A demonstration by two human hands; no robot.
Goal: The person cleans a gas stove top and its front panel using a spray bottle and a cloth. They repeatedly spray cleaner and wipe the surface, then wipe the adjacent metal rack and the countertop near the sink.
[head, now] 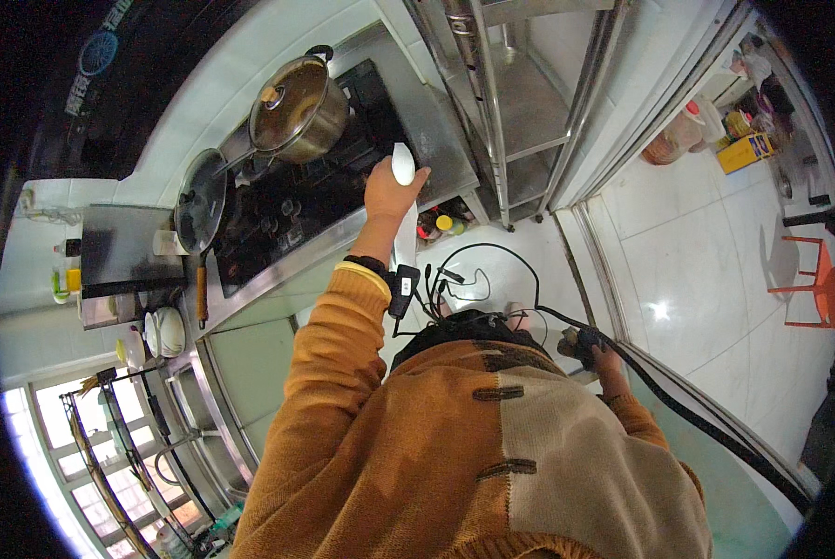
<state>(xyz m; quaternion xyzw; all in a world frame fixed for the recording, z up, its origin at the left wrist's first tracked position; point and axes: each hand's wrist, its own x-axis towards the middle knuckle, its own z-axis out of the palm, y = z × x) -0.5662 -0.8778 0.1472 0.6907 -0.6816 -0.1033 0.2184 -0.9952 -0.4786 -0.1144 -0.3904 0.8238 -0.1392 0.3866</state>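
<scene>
My left hand (389, 190) is closed around a slim white object (403, 165) at the front edge of the stove. The object sticks out past my fingers, and a pale strip shows below the hand; its kind cannot be told. A black device with cables is strapped at my left wrist. My right hand (607, 362), low at my right side, holds a dark, bunched item (585, 345), too unclear to name. Left of my left hand, a steel pot with a glass lid (295, 108) stands on the black gas cooktop (284, 209), beside a lidded pan (201, 202) with a wooden handle.
A steel shelf rack (525, 84) stands right of the stove. Bottles with coloured caps (449, 223) are low under the counter. Black cables (501, 246) hang before my legs. An orange stool (819, 286) is at far right, beyond the door track. White bowls (169, 332) and a sink lie left.
</scene>
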